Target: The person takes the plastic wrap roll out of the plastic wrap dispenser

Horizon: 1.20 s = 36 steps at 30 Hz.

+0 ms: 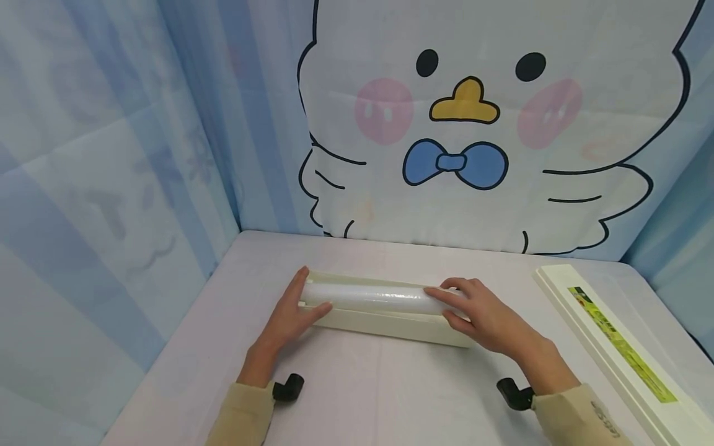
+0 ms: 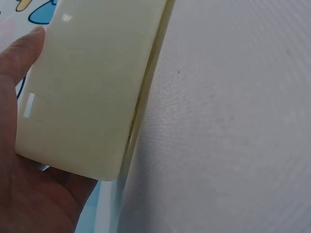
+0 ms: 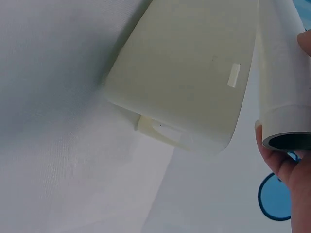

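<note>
Behind the roll [image 1: 368, 299] and pale table [image 1: 401, 390] hangs cartoon-printed fabric [image 1: 457, 214].

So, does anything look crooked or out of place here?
Only the white roll: its right end is raised out of the open box, so it sits askew, but the right hand holds that end.

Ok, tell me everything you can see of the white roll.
The white roll is a long, smooth cylinder with a glossy, film-like surface. Its right end is open, showing a dark hollow inside a thin pale rim. It lies roughly sideways along the open cream box, its right end seemingly raised above the rim. The right hand holds it near that end. The left hand grips the box's left end; whether it touches the roll is unclear.
</note>
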{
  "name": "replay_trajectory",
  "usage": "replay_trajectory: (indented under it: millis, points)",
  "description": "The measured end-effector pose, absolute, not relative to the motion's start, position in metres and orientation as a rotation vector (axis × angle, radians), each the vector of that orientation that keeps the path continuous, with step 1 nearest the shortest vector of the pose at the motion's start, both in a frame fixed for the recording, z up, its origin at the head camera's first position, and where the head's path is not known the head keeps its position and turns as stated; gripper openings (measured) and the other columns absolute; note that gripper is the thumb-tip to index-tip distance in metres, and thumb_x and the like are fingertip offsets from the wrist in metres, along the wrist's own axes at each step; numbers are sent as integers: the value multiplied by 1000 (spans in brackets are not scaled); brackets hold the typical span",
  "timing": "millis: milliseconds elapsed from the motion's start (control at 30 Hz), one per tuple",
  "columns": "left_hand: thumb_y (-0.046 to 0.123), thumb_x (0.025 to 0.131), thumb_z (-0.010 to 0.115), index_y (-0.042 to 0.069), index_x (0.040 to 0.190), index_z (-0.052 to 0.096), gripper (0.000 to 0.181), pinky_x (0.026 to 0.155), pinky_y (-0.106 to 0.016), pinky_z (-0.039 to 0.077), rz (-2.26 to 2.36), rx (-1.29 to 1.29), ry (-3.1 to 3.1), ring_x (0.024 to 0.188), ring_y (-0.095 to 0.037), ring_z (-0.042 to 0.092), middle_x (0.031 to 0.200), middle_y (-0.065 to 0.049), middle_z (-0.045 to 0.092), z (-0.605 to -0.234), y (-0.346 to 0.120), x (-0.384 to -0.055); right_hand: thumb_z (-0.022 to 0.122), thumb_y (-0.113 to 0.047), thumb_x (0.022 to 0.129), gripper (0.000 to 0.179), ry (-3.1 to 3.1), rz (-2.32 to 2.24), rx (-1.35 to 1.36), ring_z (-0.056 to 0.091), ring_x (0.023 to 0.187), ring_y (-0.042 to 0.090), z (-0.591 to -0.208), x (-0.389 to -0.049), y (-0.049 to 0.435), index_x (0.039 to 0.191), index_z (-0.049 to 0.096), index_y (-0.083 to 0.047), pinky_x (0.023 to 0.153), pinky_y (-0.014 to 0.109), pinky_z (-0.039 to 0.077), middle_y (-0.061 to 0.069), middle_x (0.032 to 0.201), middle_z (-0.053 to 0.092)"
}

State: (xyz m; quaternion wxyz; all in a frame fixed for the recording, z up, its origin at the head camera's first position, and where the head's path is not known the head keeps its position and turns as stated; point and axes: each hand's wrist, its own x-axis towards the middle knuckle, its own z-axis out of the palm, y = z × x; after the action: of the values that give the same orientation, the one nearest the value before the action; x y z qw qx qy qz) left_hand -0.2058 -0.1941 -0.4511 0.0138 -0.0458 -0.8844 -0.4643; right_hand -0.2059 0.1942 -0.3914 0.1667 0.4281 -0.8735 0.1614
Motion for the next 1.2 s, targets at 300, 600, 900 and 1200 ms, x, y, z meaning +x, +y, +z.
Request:
replay_trajectory:
  millis: [300, 600, 900, 1200]
  points:
    - [41, 91, 74, 3, 161, 14, 100, 120, -53, 15, -1448, -162, -2732, 152, -33, 12, 167, -15, 13, -453, -194, -205, 86, -26, 82, 68, -2618, 343, 1079, 56, 108, 30, -389, -203, 189, 143, 57, -23, 85, 48, 56, 8, 125, 61]
    - [40, 91, 75, 3, 161, 14, 101, 120, -52, 15, -1472, -175, -2722, 152, -32, 12, 167, -16, 13, -452, -195, -205, 87, -24, 79, 69, -2496, 163, 1149, 58, 102, 30, -386, -204, 188, 142, 58, -26, 91, 51, 46, 4, 111, 64]
    - [40, 91, 75, 1, 161, 14, 100, 120, -53, 14, -1470, -187, -2723, 152, -33, 11, 167, -17, 12, -452, -196, -206, 85, -22, 82, 65, -2477, 102, 1231, 60, 100, 28, -377, -203, 183, 141, 59, -29, 88, 49, 49, 4, 119, 63]
    - [39, 91, 75, 1, 161, 14, 100, 120, -53, 14, -1464, -184, -2727, 152, -33, 11, 167, -17, 12, -452, -195, -206, 88, -17, 78, 68, -2410, 131, 1297, 58, 94, 26, -379, -202, 184, 139, 60, -26, 78, 43, 53, 6, 118, 61]
